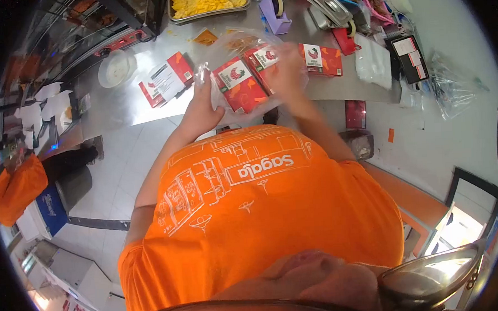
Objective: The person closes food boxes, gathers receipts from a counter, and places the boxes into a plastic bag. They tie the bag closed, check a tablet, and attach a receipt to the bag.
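Observation:
Two red food boxes (242,94) with white label panels lie side by side within a clear plastic bag (225,116). My left hand (202,108) grips the bag's left side, thumb toward me and fingers up along the plastic. Over the right box and the bag's right side is my right hand (286,70), smeared by motion; its fingers are not clear. Another red box (321,60) lies just right of that hand. To the left, a further red box (181,67) has a white paper slip (168,80) lying across it.
A metal tray of yellow food (208,3) stands at the back of the steel counter (161,48). Behind the bag is a purple tape dispenser (276,16). A white round container (117,68) sits left, white plastic bags (372,61) right. Another person's orange sleeve (20,188) shows far left.

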Demonstrator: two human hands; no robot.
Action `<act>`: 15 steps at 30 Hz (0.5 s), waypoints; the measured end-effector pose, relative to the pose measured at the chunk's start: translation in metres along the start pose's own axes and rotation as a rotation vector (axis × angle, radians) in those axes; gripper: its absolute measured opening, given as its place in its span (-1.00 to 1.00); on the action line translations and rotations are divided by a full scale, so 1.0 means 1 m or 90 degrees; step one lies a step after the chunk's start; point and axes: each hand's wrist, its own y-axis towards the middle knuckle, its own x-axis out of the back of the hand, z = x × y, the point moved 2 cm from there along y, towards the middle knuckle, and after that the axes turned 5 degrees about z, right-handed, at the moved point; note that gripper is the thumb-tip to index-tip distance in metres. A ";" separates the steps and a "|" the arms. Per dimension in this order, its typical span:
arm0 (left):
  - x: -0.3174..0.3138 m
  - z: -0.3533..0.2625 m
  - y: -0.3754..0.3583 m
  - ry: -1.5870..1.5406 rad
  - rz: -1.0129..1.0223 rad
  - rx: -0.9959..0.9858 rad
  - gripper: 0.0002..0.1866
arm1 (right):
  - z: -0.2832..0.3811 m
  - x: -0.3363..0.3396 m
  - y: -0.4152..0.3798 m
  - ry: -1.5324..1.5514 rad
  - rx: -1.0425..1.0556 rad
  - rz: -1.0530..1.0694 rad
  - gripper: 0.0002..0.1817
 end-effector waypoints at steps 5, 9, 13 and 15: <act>0.015 -0.008 -0.003 -0.193 0.163 0.150 0.06 | -0.103 0.105 0.031 -0.330 -0.007 0.292 0.11; 0.016 -0.024 -0.012 -0.269 0.166 0.160 0.03 | -0.153 0.086 0.043 -0.342 0.169 0.443 0.22; 0.020 -0.022 -0.014 -0.241 0.184 0.141 0.04 | -0.145 0.092 0.052 -0.227 0.047 0.365 0.18; 0.011 -0.002 -0.013 -0.173 0.155 0.081 0.04 | -0.148 0.109 0.050 -0.128 0.018 0.199 0.18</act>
